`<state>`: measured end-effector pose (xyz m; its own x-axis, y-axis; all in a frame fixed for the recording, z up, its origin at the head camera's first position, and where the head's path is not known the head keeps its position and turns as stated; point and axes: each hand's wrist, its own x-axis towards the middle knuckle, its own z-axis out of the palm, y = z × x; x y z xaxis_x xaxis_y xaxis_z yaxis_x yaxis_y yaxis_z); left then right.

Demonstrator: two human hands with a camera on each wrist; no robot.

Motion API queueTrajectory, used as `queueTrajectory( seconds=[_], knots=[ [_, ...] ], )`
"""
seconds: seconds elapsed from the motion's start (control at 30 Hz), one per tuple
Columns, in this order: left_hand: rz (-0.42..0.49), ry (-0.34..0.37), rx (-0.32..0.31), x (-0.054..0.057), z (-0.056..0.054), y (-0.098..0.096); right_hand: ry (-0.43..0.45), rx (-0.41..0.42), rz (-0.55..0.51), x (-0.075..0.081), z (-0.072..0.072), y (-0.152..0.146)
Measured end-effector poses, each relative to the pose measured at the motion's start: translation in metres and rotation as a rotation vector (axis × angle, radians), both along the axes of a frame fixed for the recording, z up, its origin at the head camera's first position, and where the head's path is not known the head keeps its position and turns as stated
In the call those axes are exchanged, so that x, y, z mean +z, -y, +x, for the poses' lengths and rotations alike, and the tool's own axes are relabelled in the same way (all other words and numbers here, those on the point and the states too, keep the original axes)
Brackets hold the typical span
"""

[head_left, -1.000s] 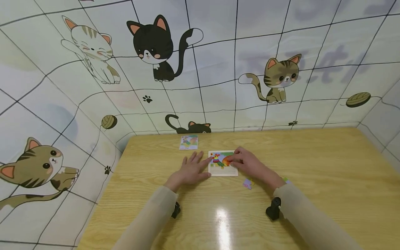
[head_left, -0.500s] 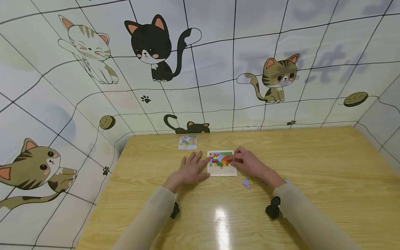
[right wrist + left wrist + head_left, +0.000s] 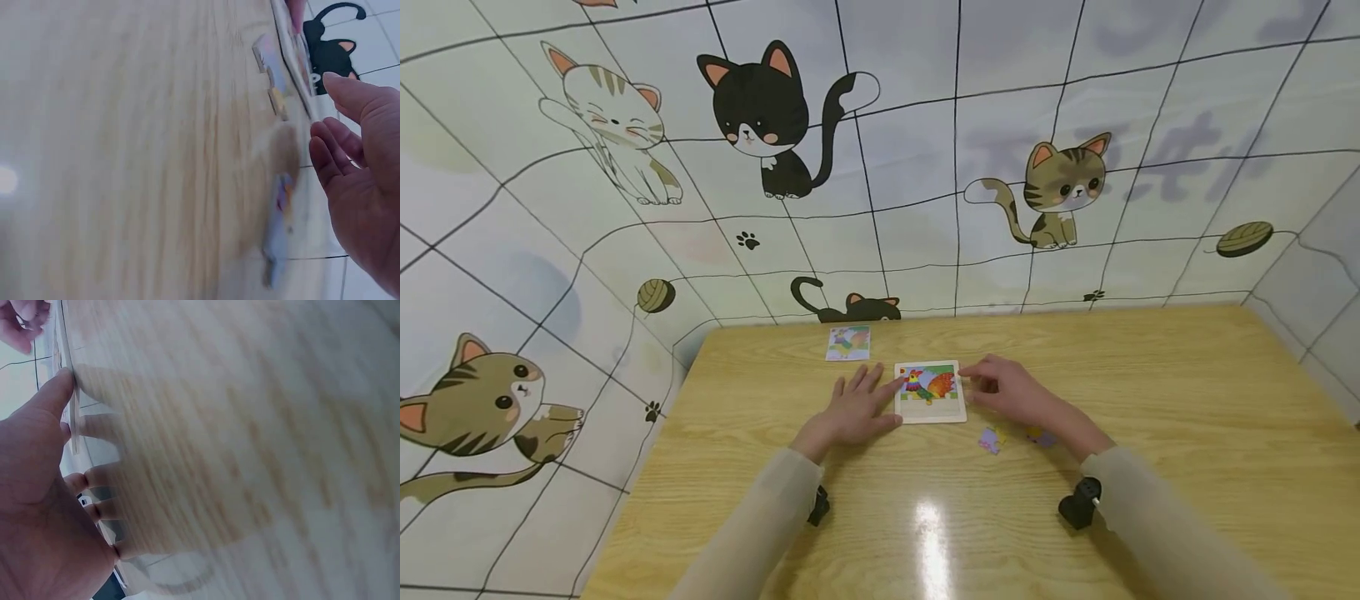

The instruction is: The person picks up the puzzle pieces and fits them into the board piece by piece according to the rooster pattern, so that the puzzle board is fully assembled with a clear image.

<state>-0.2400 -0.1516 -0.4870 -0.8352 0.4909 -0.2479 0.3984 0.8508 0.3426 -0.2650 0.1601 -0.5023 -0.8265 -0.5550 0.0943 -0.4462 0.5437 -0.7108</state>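
Observation:
In the head view a wooden jigsaw puzzle tray (image 3: pixel 931 414) lies on the table, its upper part filled with a picture of a colourful rooster (image 3: pixel 929 385) and its lower strip bare wood. My left hand (image 3: pixel 853 410) rests on the table with fingers spread, index finger and thumb at the tray's left edge. Just off the right edge is my right hand (image 3: pixel 1011 393), fingers loosely bent and nothing between them. Below it lie a purple and yellow puzzle piece (image 3: pixel 991 439) and another loose piece (image 3: pixel 1040 436). The right wrist view shows the thumb apart from the fingertips.
A small picture card (image 3: pixel 848 342) with a paler rooster lies behind the left hand, near the back of the wooden table (image 3: pixel 880 517). A white wall (image 3: pixel 917 250) with a grid and cartoon cats rises along the table's back edge.
My right hand has drawn back to the right, off the orange tail part of the picture, uncovering it and more of the second loose piece. The left hand stays at the tray.

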Motion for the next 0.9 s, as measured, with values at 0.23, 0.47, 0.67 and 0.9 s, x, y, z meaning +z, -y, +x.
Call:
queueTrajectory(
  seconds=[0.23,0.47,0.67,0.9],
  knots=[
    [0.022,-0.009,0.005,-0.002,0.001,0.000,0.005,-0.019,-0.028,0.015,0.029,-0.022],
    [0.038,-0.013,0.001,-0.002,0.001,0.001,0.014,-0.002,-0.009,0.014,0.053,-0.028],
    [0.043,-0.006,0.004,-0.004,0.001,0.002,-0.027,-0.001,0.014,0.008,0.064,-0.027],
    [0.049,0.004,0.014,-0.004,0.001,0.003,-0.024,-0.012,-0.007,0.000,0.066,-0.029]
  ],
)
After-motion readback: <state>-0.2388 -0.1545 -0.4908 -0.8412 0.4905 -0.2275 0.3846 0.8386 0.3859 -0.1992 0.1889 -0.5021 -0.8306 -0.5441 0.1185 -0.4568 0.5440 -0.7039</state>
